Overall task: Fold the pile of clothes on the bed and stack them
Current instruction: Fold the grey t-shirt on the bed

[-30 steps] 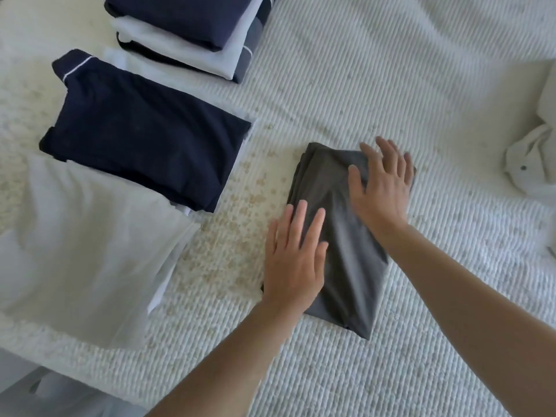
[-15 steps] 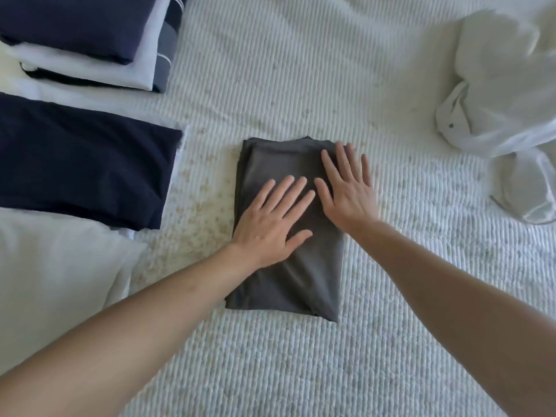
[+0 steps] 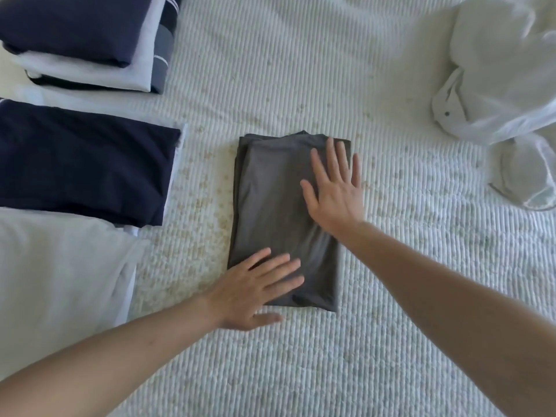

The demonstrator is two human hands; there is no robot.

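We saw a folded grey garment [image 3: 270, 212] lying in the middle of the bed [image 3: 331, 356], on its ribbed white cover. Both hands lay flat on it with fingers straight and spread, gripping nothing. The right hand [image 3: 337, 191] pressed on the far right part of the garment, its fingertips close to the far edge. The left hand [image 3: 255, 290] rested on the near left corner, its fingers on the cloth and its thumb on the bed cover just beside the near edge.

To the left, well apart from the grey garment, sat the folded clothes. A far stack [image 3: 90, 40] held a navy piece on top, a white one under it and darker layers below. Nearer lay a folded navy garment [image 3: 84, 161] on top of something white, and nearest a folded white garment [image 3: 60, 266].

At the far right of the bed lay a crumpled white shirt [image 3: 496, 70], unfolded, with a small dark button showing on it. We could read no brand, label or writing on any of the clothes.
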